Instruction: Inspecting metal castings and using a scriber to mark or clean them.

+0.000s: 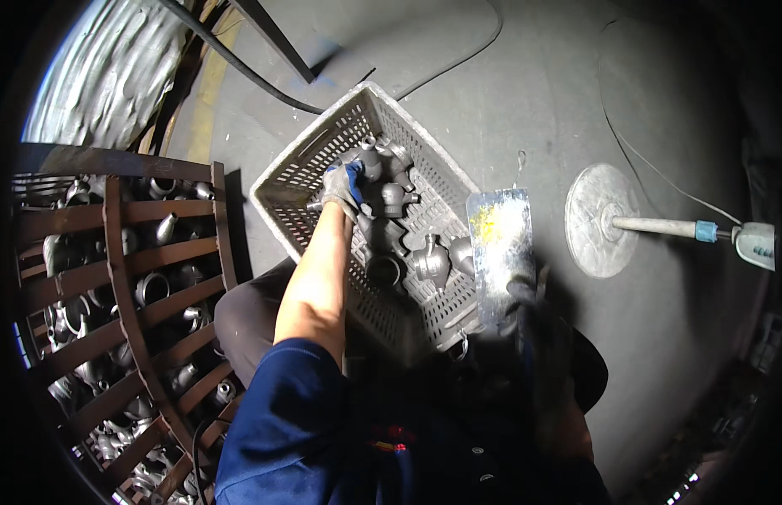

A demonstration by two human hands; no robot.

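Observation:
My left hand point(344, 187), in a grey and blue glove, reaches into a light grey plastic crate point(433, 151). Its fingers are curled against a round grey metal casting point(370, 162) with a short neck, near the far left wall. More castings lie around it, among them one with a stubby spout point(393, 200) and a rounded one point(431, 263) nearer to me. My right hand point(526, 296), dark-gloved and deep in shadow, is at the near end of a flat, scuffed metal plate point(502, 244) with a yellow smear. How its fingers lie there cannot be made out.
At left stands a rusty brown slatted metal bin point(113, 252) filled with similar castings. On the right, a round-based stand point(600, 220) with a pole rests on the grey floor. A dark hose point(239, 71) runs past the crate's far corner, below a metal leg point(277, 38).

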